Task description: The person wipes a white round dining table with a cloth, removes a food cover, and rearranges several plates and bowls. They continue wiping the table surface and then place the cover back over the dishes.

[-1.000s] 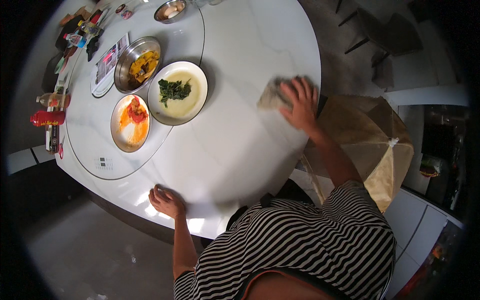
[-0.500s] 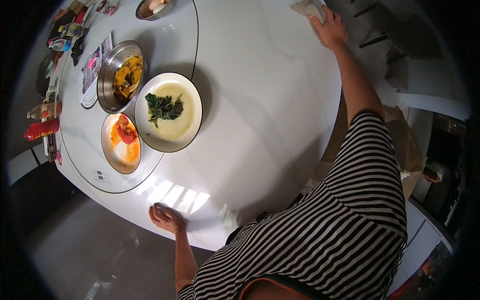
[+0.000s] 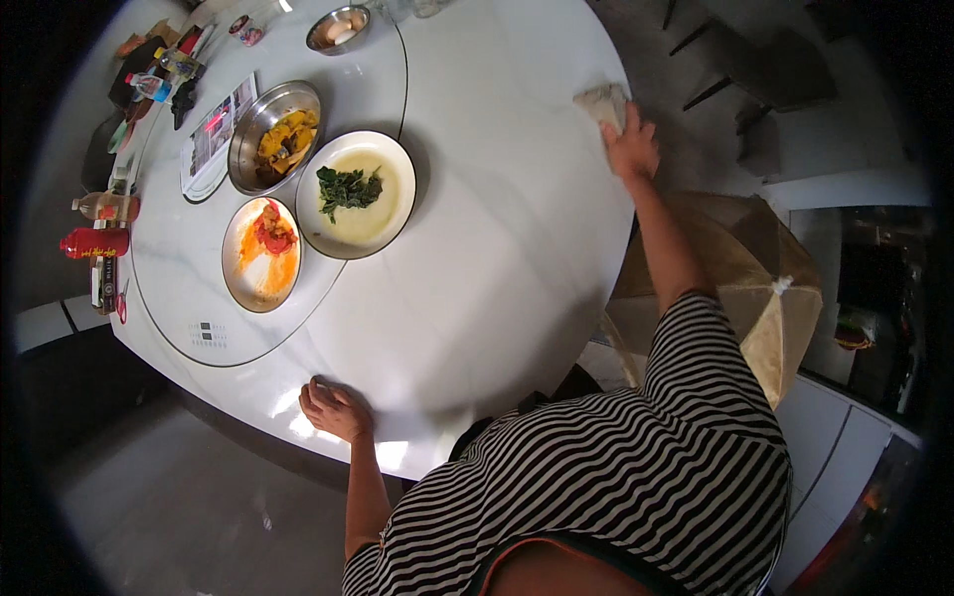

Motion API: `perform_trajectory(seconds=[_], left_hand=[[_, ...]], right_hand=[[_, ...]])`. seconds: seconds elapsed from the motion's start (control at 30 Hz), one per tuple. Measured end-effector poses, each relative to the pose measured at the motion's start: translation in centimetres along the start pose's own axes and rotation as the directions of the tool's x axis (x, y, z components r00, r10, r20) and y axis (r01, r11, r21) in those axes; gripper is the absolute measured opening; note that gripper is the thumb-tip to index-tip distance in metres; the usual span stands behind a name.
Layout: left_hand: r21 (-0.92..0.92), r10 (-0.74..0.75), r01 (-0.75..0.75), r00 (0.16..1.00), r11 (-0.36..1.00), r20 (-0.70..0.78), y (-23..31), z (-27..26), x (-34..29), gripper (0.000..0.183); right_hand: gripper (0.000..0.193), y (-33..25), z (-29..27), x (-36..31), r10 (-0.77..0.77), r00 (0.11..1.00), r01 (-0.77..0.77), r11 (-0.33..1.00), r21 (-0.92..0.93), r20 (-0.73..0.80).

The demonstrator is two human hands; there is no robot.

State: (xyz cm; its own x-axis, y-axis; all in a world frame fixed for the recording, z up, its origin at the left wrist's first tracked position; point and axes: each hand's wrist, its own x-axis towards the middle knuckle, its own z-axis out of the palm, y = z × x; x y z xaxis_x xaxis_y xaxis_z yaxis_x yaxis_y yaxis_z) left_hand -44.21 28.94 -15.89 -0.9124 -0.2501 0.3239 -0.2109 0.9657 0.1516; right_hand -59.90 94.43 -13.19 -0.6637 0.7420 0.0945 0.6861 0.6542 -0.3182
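Lying under the right hand point(image 3: 633, 147), a grey cloth point(image 3: 602, 102) pokes out past its thumb and fingertips onto the white surface point(image 3: 477, 298). That hand, fingers partly spread, has hold of it from above. Well apart, leftward and nearer the body, the left hand point(image 3: 336, 409) rests half open, nothing visible in it.

Grey floor point(image 3: 189, 507) lies at lower left, with a faint sheen; dark chair point(image 3: 785, 74) stands at upper right, thin legs showing on its left; white cabinet point(image 3: 820, 437) sits at lower right, front split by a dark seam; dark recess point(image 3: 879, 268) opens above, dimly lit.
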Motion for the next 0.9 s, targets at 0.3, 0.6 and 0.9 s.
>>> perform_trajectory(seconds=[0.3,0.6,0.9], left_hand=[[-0.076,-0.008,0.004,0.998,0.997,-0.056,1.3,-0.9,0.2,0.039],[-0.094,-0.030,0.026,0.999,0.995,-0.038,1.0,-0.8,-0.2,0.045],[-0.123,0.047,-0.058,0.995,0.991,-0.088,1.3,-0.6,0.4,0.040]], right_hand=[[0.078,1.9,-2.6,-21.8,-0.083,0.995,0.082,0.997,-0.015,-0.057],[0.076,-1.2,-6.1,-34.8,-0.578,0.812,0.574,0.816,0.074,0.078],[0.069,-9.2,0.7,-12.5,-0.418,0.908,0.419,0.908,0.015,-0.024]])
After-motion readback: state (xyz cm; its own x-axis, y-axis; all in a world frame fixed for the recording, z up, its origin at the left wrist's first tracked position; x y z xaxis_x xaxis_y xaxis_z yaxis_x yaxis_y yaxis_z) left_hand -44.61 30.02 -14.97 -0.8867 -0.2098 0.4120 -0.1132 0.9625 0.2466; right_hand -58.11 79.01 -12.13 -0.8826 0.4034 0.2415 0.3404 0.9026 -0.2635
